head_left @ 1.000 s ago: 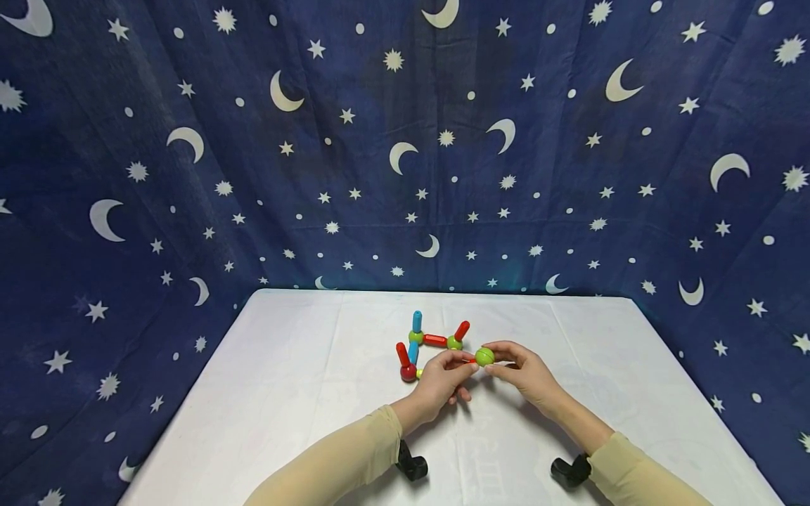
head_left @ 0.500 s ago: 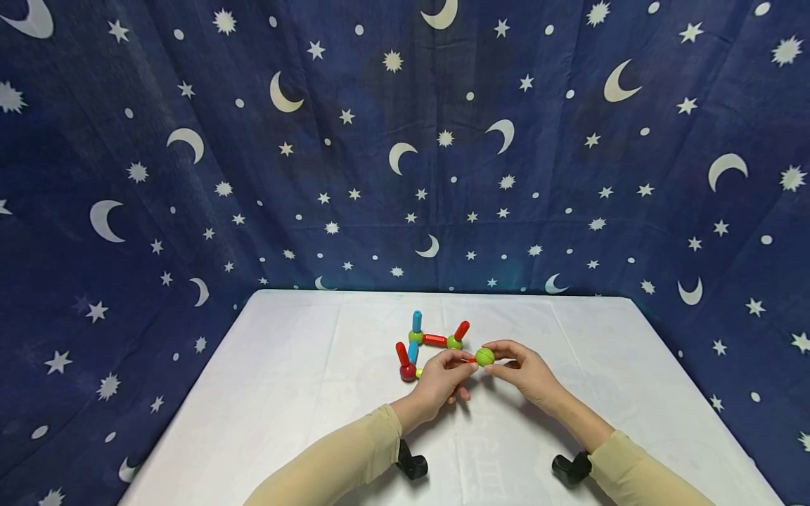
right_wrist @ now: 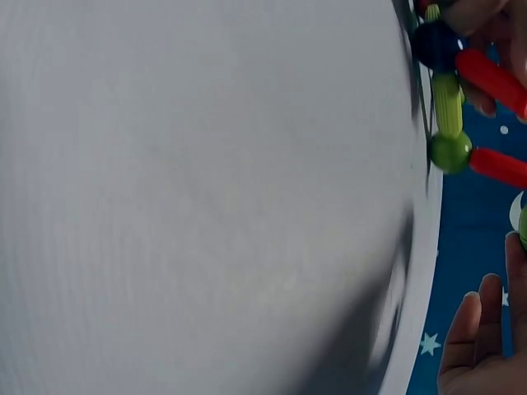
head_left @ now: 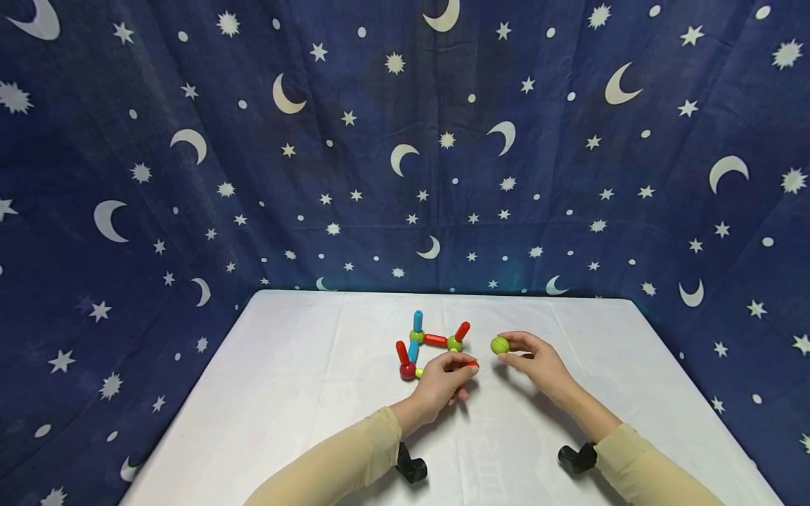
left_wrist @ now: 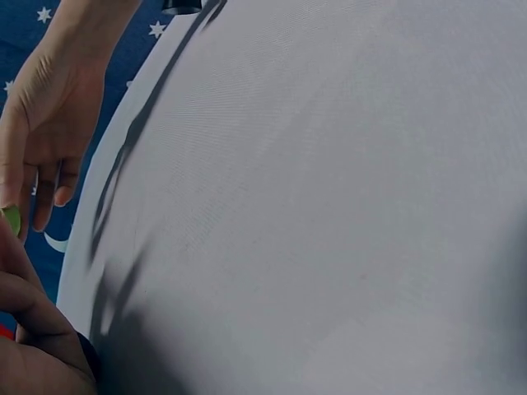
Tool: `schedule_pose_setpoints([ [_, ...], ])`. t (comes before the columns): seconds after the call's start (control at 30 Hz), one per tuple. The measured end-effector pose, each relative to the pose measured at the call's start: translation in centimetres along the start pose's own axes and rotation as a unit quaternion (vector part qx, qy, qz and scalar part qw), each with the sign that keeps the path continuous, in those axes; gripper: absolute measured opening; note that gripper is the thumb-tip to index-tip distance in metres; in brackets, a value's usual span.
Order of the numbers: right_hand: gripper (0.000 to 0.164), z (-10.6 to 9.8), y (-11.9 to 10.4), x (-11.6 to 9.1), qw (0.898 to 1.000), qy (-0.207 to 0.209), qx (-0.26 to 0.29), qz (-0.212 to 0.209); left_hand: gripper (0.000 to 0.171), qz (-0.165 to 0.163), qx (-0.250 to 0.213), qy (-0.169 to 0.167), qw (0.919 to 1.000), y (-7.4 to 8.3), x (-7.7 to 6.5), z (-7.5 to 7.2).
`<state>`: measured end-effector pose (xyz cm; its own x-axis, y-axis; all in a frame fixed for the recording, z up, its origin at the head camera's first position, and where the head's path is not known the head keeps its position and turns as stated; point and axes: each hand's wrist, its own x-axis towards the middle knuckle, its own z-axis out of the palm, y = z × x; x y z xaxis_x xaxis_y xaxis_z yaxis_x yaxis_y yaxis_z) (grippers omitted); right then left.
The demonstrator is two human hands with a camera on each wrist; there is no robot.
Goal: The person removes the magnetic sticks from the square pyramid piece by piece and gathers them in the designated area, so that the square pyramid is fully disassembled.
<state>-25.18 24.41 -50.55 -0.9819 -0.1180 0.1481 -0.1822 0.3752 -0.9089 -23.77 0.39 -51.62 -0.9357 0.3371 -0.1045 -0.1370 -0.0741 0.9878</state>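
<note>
In the head view my right hand [head_left: 544, 365] pinches a green ball [head_left: 500, 345] between thumb and fingers, apart from the other pieces. My left hand [head_left: 436, 385] grips a red stick [head_left: 472, 363]; only its tip shows past the fingers. Behind that hand stands a frame of balls and sticks: a dark red ball [head_left: 408, 370], a green ball with an upright blue stick [head_left: 418, 320], and another green ball with a red stick [head_left: 463, 330] rising from it. The right wrist view shows a dark blue ball [right_wrist: 436, 44] joined by a yellow-green stick [right_wrist: 447, 105] to a green ball.
A white cloth covers the table [head_left: 285, 393]. Dark blue fabric [head_left: 354, 140] with moons and stars hangs behind and at both sides. Black wrist mounts [head_left: 411, 465] sit under the forearms.
My right hand has drawn the green ball away from the red stick, to the right and slightly back. My left hand stays near the same spot, with the stick's tip now uncovered.
</note>
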Motion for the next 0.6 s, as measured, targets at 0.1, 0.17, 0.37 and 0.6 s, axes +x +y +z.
schedule_pose_setpoints([
  [0.1,0.047,-0.5,0.1,0.2,1.0,0.004,0.002,0.004,0.033,-0.001,0.006,0.002,1.0,0.2,-0.1,-0.1],
  [0.17,0.048,-0.8,0.1,0.4,1.0,0.006,-0.001,0.007,0.035,-0.001,0.014,0.002,0.9999,0.3,-0.2,-0.3],
  [0.37,0.049,-1.7,0.3,1.5,0.999,0.013,-0.032,0.015,0.034,0.007,0.053,0.009,0.9985,0.4,-0.3,-0.7],
  [0.6,0.049,-2.4,1.1,3.2,0.996,0.021,-0.078,0.023,0.028,0.01,0.09,0.01,0.9959,0.8,-0.4,-1.1],
])
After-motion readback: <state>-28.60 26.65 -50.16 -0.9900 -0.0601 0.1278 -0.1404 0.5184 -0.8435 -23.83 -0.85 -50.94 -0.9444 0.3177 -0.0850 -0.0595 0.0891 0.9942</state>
